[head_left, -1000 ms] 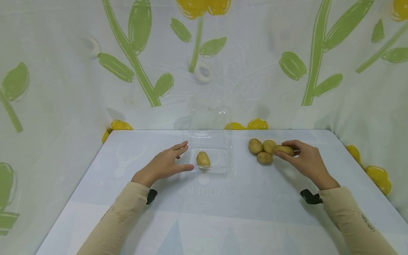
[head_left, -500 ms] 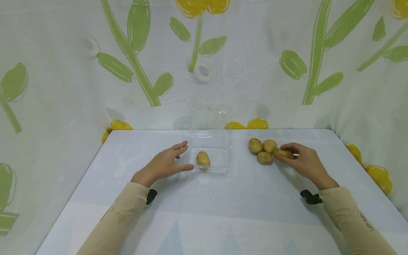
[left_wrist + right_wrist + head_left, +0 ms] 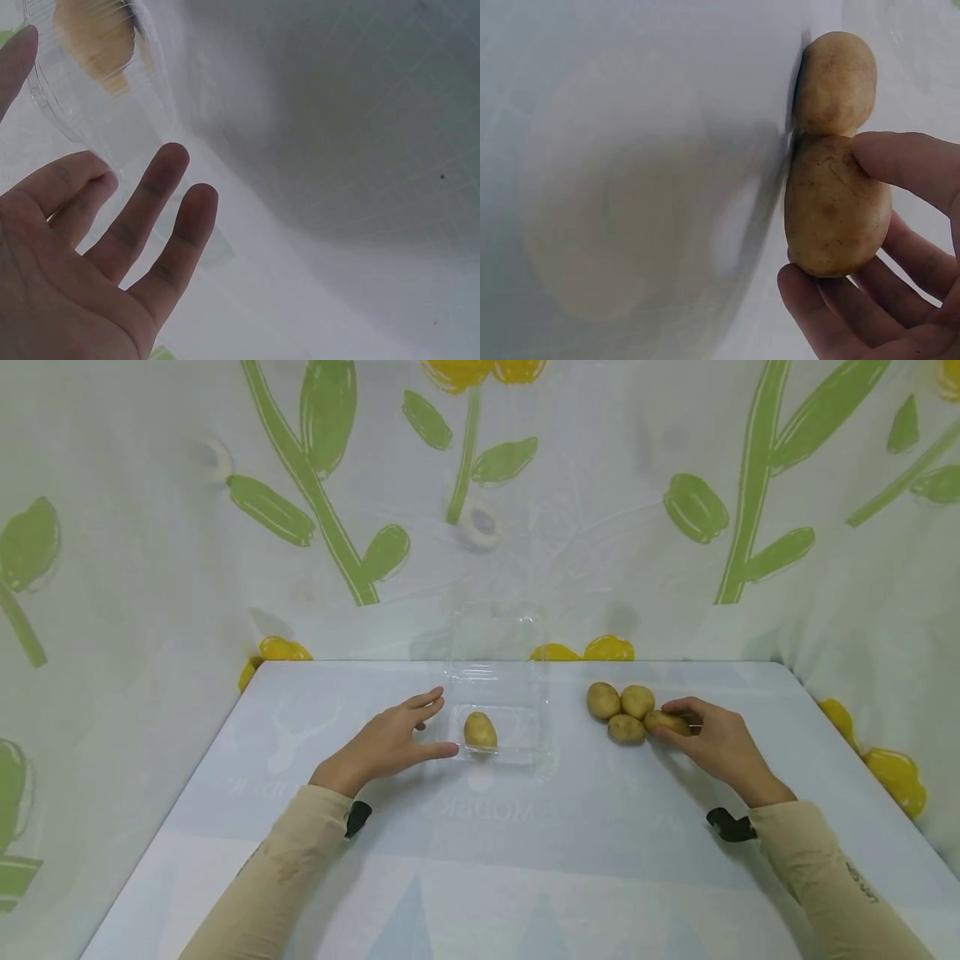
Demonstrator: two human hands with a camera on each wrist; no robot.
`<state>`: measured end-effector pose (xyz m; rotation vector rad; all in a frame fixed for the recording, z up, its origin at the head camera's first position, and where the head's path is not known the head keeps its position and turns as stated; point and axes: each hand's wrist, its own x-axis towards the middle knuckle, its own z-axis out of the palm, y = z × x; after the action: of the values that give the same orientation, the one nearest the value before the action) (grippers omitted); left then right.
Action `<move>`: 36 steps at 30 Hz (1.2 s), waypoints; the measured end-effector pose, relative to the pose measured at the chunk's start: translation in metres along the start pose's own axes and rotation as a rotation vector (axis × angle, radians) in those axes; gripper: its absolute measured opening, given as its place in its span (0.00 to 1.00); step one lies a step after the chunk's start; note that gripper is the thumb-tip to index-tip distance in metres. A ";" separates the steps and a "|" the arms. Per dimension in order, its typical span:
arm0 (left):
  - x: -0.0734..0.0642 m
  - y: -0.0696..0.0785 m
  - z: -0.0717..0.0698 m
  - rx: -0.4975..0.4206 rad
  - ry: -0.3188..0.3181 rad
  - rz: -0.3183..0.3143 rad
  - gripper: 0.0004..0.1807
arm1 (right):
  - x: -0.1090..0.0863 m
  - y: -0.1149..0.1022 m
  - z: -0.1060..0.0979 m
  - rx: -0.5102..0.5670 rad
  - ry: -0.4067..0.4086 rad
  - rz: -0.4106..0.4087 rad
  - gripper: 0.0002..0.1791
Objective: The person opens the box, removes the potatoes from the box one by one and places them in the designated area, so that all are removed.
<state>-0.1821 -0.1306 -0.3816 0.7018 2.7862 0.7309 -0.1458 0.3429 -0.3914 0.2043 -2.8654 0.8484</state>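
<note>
A clear plastic clamshell box [image 3: 517, 735] stands with its lid up near the table's far side, one potato [image 3: 480, 732] inside. My left hand [image 3: 386, 742] is at the box's left side, fingers spread and thumb tip right at its front rim. On the right, my right hand [image 3: 708, 739] holds a potato [image 3: 836, 206] between thumb and fingers, low at the table. That potato sits against a small group of other potatoes [image 3: 603, 701]; in the right wrist view its end meets a neighbouring potato [image 3: 836, 82]. The left wrist view shows the boxed potato [image 3: 97, 41] through the ribbed plastic.
A pale cloth with faint print covers the table [image 3: 480, 868]. Behind it hangs a white curtain [image 3: 585, 543] with green leaves and yellow flowers, which also closes off both sides. The raised box lid [image 3: 495, 639] leans up in front of the curtain.
My right hand has lowered the potato slightly, down beside the others. The left hand stays at the box. The head view has shifted a little.
</note>
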 end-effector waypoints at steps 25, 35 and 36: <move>-0.001 -0.001 -0.003 -0.003 -0.009 -0.001 0.52 | 0.002 -0.003 -0.003 0.030 -0.083 0.052 0.30; -0.001 0.000 -0.002 -0.007 -0.017 0.016 0.53 | 0.005 -0.007 -0.006 0.049 -0.035 -0.010 0.26; -0.001 0.000 -0.002 -0.007 -0.017 0.015 0.53 | 0.006 -0.007 -0.006 0.046 -0.028 -0.019 0.26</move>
<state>-0.1819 -0.1323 -0.3799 0.7252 2.7647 0.7335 -0.1498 0.3398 -0.3813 0.2502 -2.8665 0.9158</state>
